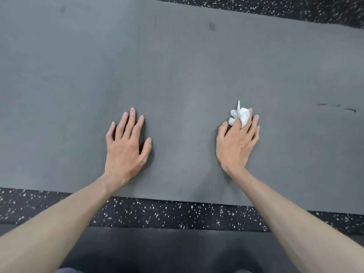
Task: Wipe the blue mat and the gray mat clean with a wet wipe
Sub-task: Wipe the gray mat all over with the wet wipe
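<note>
Both hands on the gray mat, the wet wipe under our right fingers.

We see the gray mat spread across the black speckled floor, filling most of the view. Our left hand lies flat on it, fingers straight and spread, its grip released and holding nothing. Our right hand rests on the mat well apart from the left, its straight fingers pressing the crumpled white wet wipe against the surface, the wipe bunching out past the fingertips. A few dark marks show on the mat further to the right, and one small dark spot near the far edge.
</note>
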